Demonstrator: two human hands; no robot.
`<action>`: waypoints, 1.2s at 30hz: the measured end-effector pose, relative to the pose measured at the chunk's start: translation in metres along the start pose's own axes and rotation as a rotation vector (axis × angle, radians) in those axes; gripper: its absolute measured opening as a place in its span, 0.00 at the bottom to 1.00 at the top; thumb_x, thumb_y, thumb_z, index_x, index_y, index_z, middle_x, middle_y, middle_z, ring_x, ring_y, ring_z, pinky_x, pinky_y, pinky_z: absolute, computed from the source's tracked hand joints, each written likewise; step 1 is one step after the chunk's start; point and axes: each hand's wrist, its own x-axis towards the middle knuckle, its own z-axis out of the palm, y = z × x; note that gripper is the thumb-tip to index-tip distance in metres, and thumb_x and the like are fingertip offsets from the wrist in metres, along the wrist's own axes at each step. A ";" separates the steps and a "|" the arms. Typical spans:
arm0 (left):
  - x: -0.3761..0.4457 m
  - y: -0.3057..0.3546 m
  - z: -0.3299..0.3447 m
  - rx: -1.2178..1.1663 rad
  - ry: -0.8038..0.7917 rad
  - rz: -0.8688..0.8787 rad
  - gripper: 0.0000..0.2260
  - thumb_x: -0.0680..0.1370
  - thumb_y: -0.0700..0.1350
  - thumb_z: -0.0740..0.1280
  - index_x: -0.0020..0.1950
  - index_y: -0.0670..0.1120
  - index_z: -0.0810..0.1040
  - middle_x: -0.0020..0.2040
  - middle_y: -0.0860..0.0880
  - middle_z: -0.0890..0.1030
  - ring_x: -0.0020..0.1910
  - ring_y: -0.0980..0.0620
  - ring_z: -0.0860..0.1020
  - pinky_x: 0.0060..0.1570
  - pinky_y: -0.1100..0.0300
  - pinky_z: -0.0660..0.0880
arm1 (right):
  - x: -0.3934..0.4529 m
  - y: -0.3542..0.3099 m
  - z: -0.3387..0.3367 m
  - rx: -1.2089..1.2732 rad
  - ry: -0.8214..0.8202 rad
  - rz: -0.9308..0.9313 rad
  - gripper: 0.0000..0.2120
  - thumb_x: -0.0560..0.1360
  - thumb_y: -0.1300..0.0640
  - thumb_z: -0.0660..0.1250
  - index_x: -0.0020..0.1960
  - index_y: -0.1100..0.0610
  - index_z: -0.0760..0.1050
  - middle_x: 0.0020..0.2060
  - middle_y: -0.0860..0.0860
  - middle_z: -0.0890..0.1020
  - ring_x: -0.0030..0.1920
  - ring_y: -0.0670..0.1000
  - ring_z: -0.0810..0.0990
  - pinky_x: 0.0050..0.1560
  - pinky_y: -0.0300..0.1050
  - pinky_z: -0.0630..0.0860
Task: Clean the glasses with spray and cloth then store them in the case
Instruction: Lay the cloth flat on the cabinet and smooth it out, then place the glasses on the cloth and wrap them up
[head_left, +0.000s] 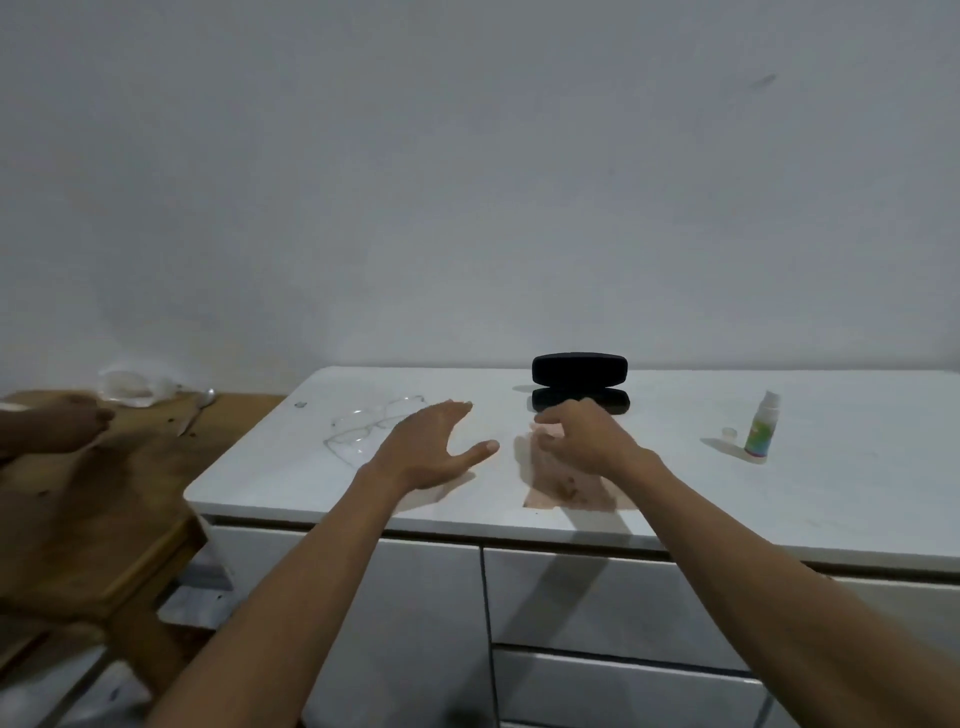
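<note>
Glasses (374, 427) lie beside the spread left hand (434, 447); right hand (584, 436) pinches the cloth (569, 486).

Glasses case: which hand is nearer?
Right. The right hand is just in front of the open glasses case, over the cloth. The left hand is farther left, beside the glasses.

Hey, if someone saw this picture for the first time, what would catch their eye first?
Probably the black case, open at the back of the white cabinet top. In front of it, the right hand pinches a stained pinkish cloth, while the open left hand hovers beside clear-framed glasses. A small spray bottle stands far right.
</note>
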 end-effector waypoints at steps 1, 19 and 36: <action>-0.007 -0.011 -0.007 -0.007 0.053 -0.026 0.35 0.78 0.70 0.60 0.79 0.51 0.65 0.79 0.52 0.67 0.78 0.51 0.64 0.75 0.52 0.61 | 0.005 -0.011 0.006 -0.007 0.001 -0.032 0.17 0.79 0.51 0.70 0.65 0.58 0.82 0.60 0.53 0.86 0.62 0.54 0.83 0.64 0.52 0.78; -0.057 -0.128 -0.007 0.065 0.372 -0.114 0.09 0.78 0.41 0.72 0.57 0.47 0.86 0.66 0.45 0.81 0.66 0.45 0.78 0.61 0.50 0.77 | 0.068 -0.079 0.091 -0.092 0.005 -0.195 0.15 0.81 0.57 0.66 0.64 0.44 0.82 0.58 0.54 0.85 0.60 0.57 0.82 0.53 0.46 0.73; 0.040 -0.024 -0.012 -0.495 0.522 -0.152 0.04 0.76 0.43 0.74 0.49 0.45 0.87 0.45 0.48 0.88 0.42 0.50 0.85 0.51 0.52 0.81 | 0.045 -0.010 -0.007 0.261 0.472 -0.084 0.07 0.80 0.62 0.66 0.53 0.55 0.83 0.43 0.47 0.87 0.43 0.51 0.84 0.48 0.49 0.80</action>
